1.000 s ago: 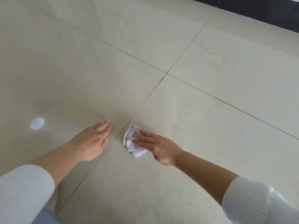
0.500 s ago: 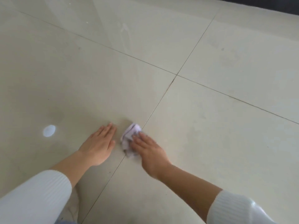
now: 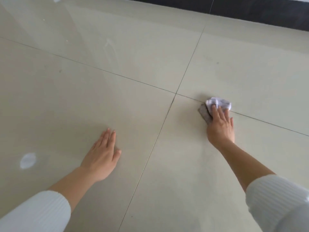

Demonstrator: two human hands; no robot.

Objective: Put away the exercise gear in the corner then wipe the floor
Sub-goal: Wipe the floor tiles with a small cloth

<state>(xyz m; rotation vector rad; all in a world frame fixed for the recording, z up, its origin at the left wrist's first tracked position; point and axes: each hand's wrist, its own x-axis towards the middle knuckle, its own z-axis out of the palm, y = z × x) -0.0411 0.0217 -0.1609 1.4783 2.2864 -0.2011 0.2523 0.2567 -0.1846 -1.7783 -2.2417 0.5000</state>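
Note:
A crumpled white cloth [image 3: 219, 102] lies on the pale tiled floor [image 3: 117, 101], just right of where the grout lines cross. My right hand [image 3: 219, 126] presses down on the cloth with straight fingers, covering its near part. My left hand [image 3: 102, 155] lies flat on the tile to the left of the long grout line, palm down, fingers together, holding nothing. No exercise gear is in view.
A dark skirting strip [image 3: 234, 9] runs along the far edge of the floor at the top right. A bright round reflection [image 3: 27, 160] shows on the tile left of my left hand. A faint smear [image 3: 108, 51] marks the far tile.
My right hand has slid the cloth away from my left hand, to the right and farther out across the grout line. My left hand stays flat on the tile.

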